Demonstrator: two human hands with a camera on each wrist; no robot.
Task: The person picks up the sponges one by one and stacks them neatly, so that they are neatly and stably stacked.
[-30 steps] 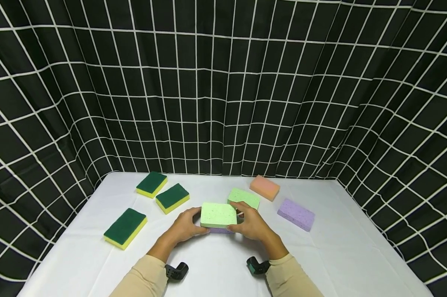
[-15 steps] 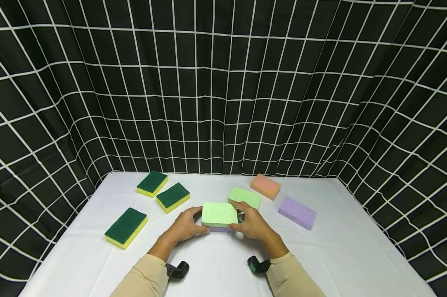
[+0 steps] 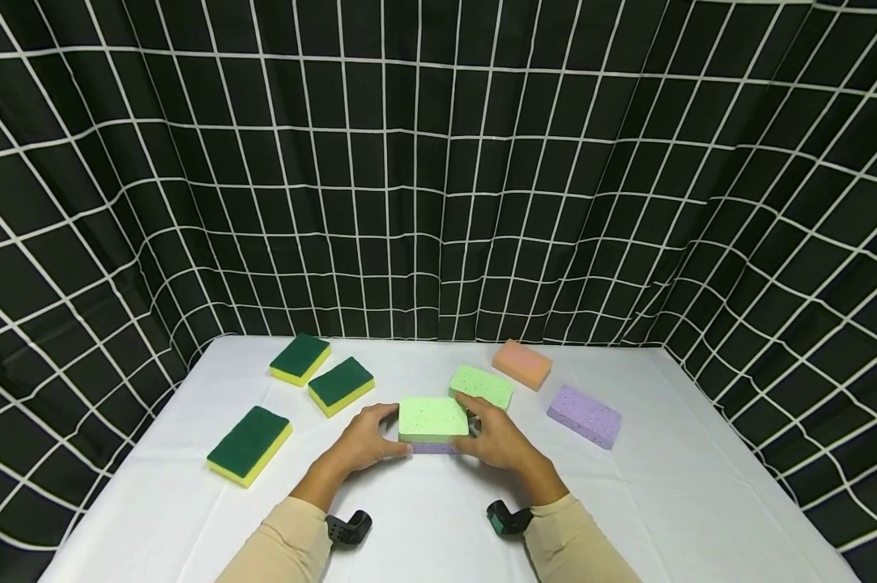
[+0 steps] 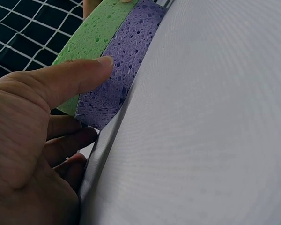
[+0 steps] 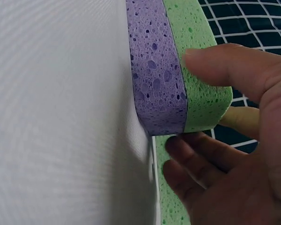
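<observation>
A light green sponge [image 3: 432, 418] lies flat on top of a purple sponge [image 3: 432, 448] at the middle of the white table. My left hand [image 3: 365, 439] holds the stack at its left end. In the left wrist view its thumb crosses the green sponge's side and the tip touches the purple sponge [image 4: 136, 44]. At the opposite end my right hand [image 3: 498, 437] grips the green sponge [image 5: 196, 28], thumb on the near side and fingers behind. The right wrist view shows the two sponges' edges nearly flush, the purple one down at the cloth.
Just behind my right hand lies another green sponge [image 3: 482, 386]. An orange sponge [image 3: 522, 366] and a second purple sponge [image 3: 585, 416] are farther right. On the left lie three green-and-yellow scrub sponges [image 3: 249, 444]. A black curtain [image 3: 438, 202] with white grid lines surrounds the table.
The upper green sponge has come down slightly onto the purple one, and more of the purple side shows below it. Both hands keep nearly the same place. The whole view has shifted a little.
</observation>
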